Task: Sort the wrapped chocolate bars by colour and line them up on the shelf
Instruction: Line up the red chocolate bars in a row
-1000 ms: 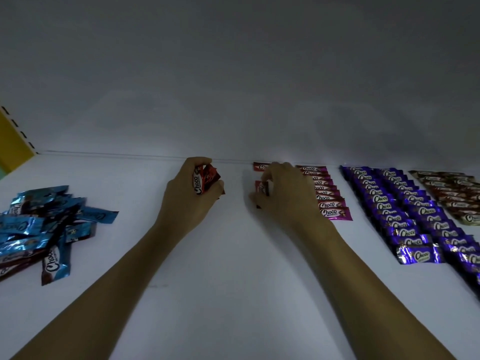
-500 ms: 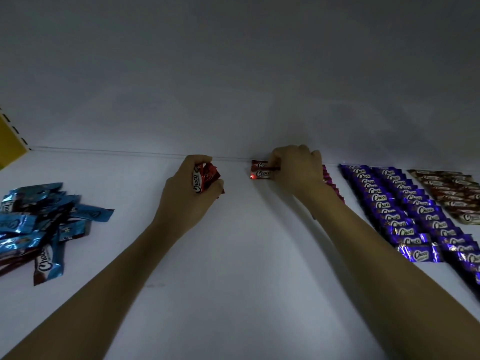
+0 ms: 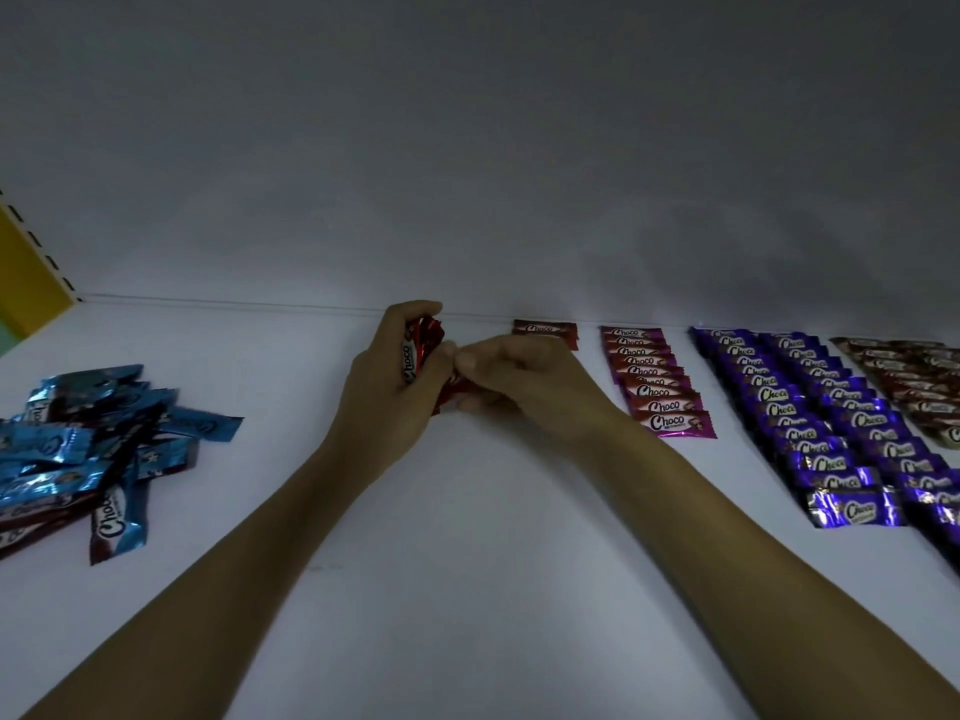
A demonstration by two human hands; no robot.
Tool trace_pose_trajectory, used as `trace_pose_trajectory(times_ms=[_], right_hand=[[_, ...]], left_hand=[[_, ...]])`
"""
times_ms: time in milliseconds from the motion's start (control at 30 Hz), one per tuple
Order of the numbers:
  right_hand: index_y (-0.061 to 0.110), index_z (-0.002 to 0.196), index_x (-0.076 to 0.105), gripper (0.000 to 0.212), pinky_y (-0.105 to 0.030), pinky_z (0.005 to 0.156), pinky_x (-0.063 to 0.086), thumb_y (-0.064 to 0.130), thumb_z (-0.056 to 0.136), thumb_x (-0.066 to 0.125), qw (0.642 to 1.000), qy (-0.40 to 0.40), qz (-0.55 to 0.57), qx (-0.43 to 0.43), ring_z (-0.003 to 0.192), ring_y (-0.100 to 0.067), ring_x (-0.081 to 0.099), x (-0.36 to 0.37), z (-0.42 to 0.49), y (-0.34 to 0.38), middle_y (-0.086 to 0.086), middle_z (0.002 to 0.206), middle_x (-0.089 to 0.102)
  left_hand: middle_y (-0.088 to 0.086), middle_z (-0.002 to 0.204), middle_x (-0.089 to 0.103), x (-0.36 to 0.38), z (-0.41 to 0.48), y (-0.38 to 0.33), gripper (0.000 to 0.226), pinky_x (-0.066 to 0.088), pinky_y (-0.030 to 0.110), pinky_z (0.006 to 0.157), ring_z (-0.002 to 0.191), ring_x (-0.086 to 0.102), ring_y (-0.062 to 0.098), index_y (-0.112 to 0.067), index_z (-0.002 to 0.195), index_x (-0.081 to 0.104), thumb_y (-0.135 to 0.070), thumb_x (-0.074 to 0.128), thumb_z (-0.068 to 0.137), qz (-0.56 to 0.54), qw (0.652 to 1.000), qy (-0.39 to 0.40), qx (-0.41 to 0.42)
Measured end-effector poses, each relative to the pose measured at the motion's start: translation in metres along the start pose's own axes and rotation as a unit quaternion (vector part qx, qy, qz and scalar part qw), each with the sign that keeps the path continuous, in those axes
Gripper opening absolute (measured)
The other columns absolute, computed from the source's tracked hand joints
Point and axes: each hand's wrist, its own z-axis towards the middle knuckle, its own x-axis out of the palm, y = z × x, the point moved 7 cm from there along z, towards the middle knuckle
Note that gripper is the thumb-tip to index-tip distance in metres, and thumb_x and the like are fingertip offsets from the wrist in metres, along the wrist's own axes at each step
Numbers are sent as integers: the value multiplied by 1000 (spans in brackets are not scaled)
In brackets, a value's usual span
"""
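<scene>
Here, gripping red Choco bars (image 3: 422,339) in left hand (image 3: 384,394), pinching one red bar (image 3: 448,396) with right hand (image 3: 522,379) just beside.

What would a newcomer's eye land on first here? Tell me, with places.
At the middle of the shelf, the left hand grips a bundle of red bars while the right hand pinches one red bar beneath it. To the right lie neat rows of pink bars and purple bars. Far left sits a loose heap of blue bars.
</scene>
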Motion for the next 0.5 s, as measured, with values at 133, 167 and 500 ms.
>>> trace_pose_trajectory(times_ms=[133, 167, 500], right_hand=[[13, 83, 69, 15, -15, 61, 50, -1, 85, 64, 998, -65, -13, -17, 65, -7, 67, -11, 5, -3, 6, 68, 71], [16, 81, 68, 19, -16, 60, 49, -2, 85, 64, 995, -94, -23, -29, 64, -8, 65, -17, 5, -1, 7, 66, 69], [16, 90, 67, 17, -17, 59, 50, 0, 84, 66, 992, -54, -114, -21, 63, -4, 62, -29, -2, -1, -3, 75, 66]], left_hand=[[-11, 90, 58, 1, 1, 4, 26, 48, 10, 53, 69, 61, -9, -29, 121, 45, -18, 51, 97, -5, 1000, 7, -14], [-8, 89, 60, 1, 1, 6, 27, 50, 13, 52, 67, 63, -5, -30, 121, 45, -21, 53, 97, 6, 1000, 14, -15], [-17, 95, 58, 7, 0, 5, 36, 50, 10, 57, 73, 62, -8, -23, 122, 51, -17, 64, 89, 50, 998, 48, 6]])
